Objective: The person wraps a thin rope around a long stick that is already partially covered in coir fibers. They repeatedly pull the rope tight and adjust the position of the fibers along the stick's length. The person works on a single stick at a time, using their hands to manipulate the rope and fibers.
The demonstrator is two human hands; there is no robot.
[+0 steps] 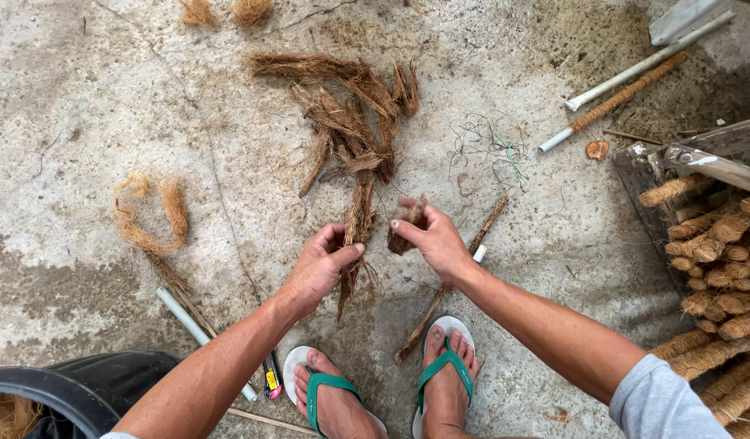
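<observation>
The left hand (318, 267) clutched a long coir strip (357, 236), the right hand (434, 242) pinched a smaller tuft (407, 223); light, limp, shedding stuff, best gripped mid-length.

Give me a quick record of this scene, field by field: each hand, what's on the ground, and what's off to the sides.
left hand: grips a long strip of coconut husk fibre
right hand: pinches a short husk piece
ground: concrete floor, a pile of husk strips, a curled fibre loop, tangled thin wire
right side: stacked fibre-wrapped sticks, white pipes
lower left: black tub
feet: green flip-flops
</observation>
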